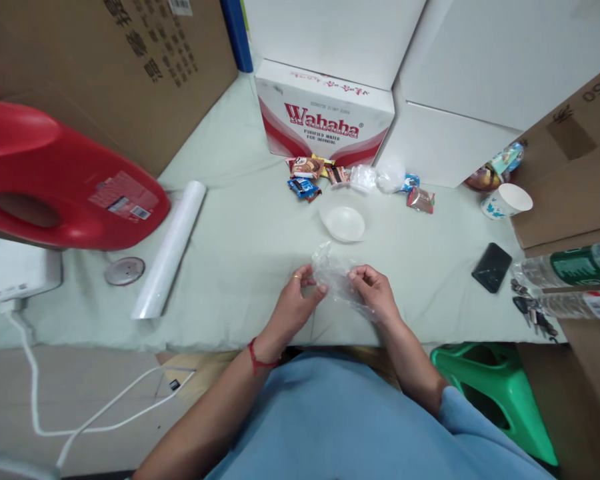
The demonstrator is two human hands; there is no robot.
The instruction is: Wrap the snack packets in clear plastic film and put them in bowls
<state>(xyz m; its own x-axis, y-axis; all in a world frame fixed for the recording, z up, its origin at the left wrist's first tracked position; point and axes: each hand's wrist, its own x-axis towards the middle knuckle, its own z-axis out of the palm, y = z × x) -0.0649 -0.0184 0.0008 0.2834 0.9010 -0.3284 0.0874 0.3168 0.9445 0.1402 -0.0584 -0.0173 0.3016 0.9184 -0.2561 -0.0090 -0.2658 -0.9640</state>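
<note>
A crumpled piece of thin clear plastic (pixel 336 273) is stretched between my hands, low over the cloth near the table's front; whether it is a bag or a flat sheet I cannot tell. My left hand (pixel 296 303) holds its left side between thumb and fingers. On the other side, my right hand (pixel 376 292) pinches it with thumb and forefinger, and part of the plastic hangs down by the wrist. Just beyond the plastic sits a shallow white bowl (pixel 345 222). Behind the bowl lie small wrapped snacks (pixel 305 168) and two clear-white crumpled bundles (pixel 390 176).
A white roll (pixel 170 250), a red jug (pixel 70 180) and a white power strip (pixel 23 267) stand left. A Wahaha carton (pixel 325 117) backs the table. At right are a paper cup (pixel 506 201), black phone-like object (pixel 492 267), keys (pixel 533 312), bottles (pixel 580 265) and green stool (pixel 510 393).
</note>
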